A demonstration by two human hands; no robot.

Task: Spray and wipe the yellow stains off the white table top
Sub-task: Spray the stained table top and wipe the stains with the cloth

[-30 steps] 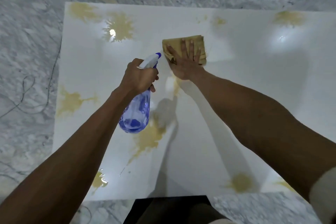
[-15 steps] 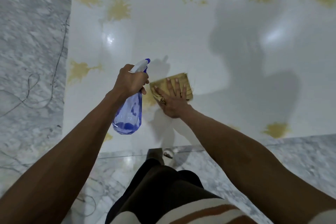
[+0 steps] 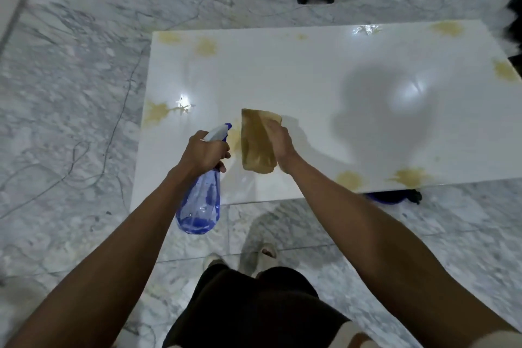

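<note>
Fingers (image 3: 275, 133) around cloth's (image 3: 255, 144) right edge

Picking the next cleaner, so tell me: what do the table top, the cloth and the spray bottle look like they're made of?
Table top: a hard, glossy white slab, maybe laminate or stone; it mirrors lights and shadows sharply.
Cloth: soft tan fabric, matte, hanging limp from the right hand; the weave is too blurred to tell.
Spray bottle: clear blue-tinted plastic, seemingly, with a white and blue trigger head, held by the left hand.
</note>
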